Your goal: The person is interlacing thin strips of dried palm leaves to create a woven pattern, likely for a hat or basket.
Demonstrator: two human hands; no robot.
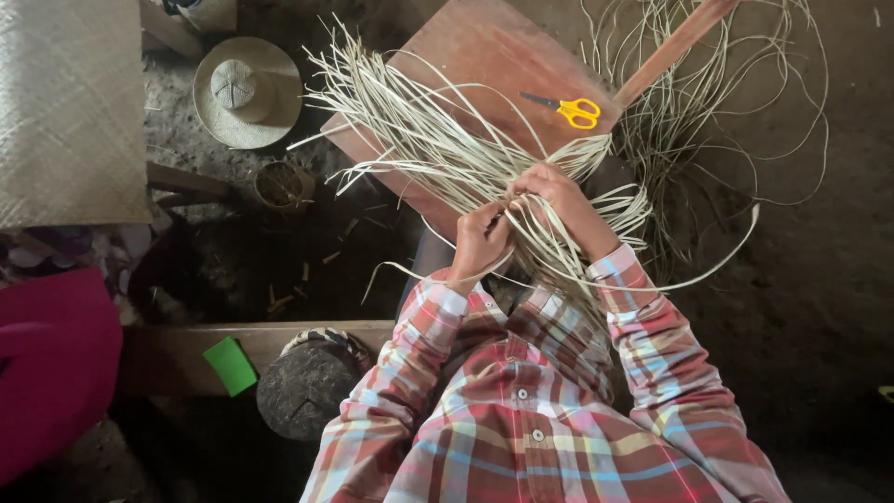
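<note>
Small bowl: a round brown bowl [282,183] stands on the dark floor, left of the wooden board; its inside looks dark, and what is in it I cannot tell.
Hat: a pale woven hat [248,91] lies on the floor above the bowl, crown up.
Strips: a thick bundle of pale flat strips [419,140] lies across the reddish wooden board [484,56]; it fans out to the upper left and is gathered at the hands, near the board's lower edge.
Left hand: the left hand [480,240] is clenched around the gathered strips from below, fingers curled, the plaid sleeve bent at the elbow.
Right hand: the right hand [559,200] lies over the same bundle, fingers pinching strips just beside the left hand; the two hands touch.
Scissors: yellow-handled scissors [568,109] lie on the board, apart from the hands.
Mat: a woven mat [65,112] fills the upper left corner.
</note>
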